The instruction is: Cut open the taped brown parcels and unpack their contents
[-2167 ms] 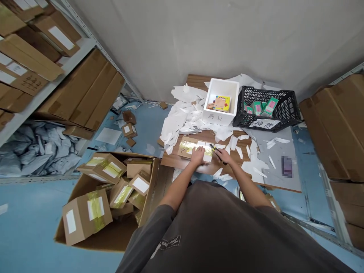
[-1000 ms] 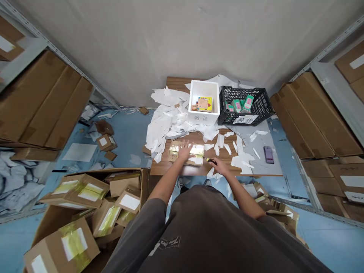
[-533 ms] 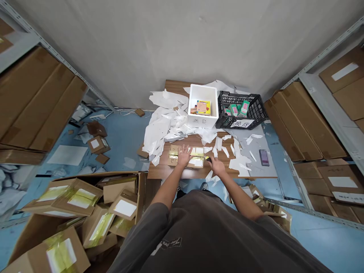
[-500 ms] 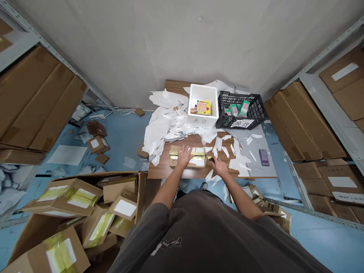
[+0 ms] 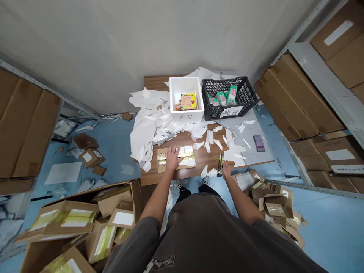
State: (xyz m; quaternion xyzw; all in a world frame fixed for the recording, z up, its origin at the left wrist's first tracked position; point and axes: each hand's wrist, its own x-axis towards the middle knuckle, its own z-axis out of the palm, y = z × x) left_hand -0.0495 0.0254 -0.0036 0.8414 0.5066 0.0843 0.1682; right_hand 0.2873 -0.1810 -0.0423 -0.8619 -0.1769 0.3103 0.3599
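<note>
A small cardboard box [image 5: 162,166] wrapped with yellowish tape and bearing white labels lies near the front edge of the wooden table [image 5: 199,173]. My left hand [image 5: 171,158] rests on top of it, fingers spread. To the right of the box and apart from it, my right hand [image 5: 226,169] grips a yellow and black utility knife [image 5: 220,165], which points away from me. Whether its blade is out I cannot make out. Torn white paper scraps [image 5: 209,138] lie between the box and the knife.
Behind are a white foam box [image 5: 187,117] with small packages and a black crate [image 5: 209,113] with green-pink boxes. A purple pixelated item [image 5: 259,143] lies at right. A large carton [image 5: 138,193] of parcels stands front left; opened boxes [image 5: 274,208] pile up front right.
My right hand has drawn the utility knife away from the box, to the right and towards me. My left hand stays on the box. The whole view has shifted.
</note>
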